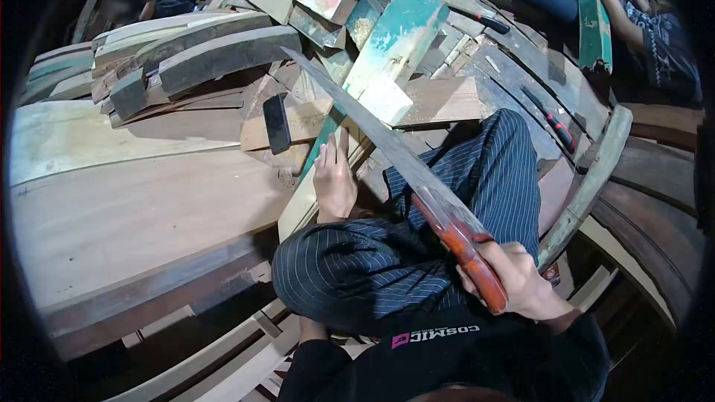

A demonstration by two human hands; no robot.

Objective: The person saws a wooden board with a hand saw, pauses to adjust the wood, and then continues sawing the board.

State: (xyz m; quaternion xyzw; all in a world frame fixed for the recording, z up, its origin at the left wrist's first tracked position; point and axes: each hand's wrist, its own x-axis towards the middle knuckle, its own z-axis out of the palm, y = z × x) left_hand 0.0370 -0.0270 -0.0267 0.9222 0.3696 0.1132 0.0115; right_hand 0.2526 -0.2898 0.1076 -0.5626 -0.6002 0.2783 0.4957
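Observation:
My right hand (514,279) is wrapped round the red-orange handle of a handsaw (387,141). Its long grey blade slants up and left across my knees, the narrow tip over the wood pile. My left hand (335,182) lies with fingers stretched out against a narrow pale board (302,205) with a green-painted edge, beside my bent leg. Just beyond the blade lies a thick timber piece (406,26) with worn green paint. A bright pale wood end (385,101) shows below it. The saw's teeth cannot be made out.
A black phone (276,123) lies on a board left of my hand. Curved timbers (223,59) are stacked behind a broad plank (141,216). Red-and-black handled tools (558,132) lie at right. Two other people sit at the far side, one near a green board (593,26).

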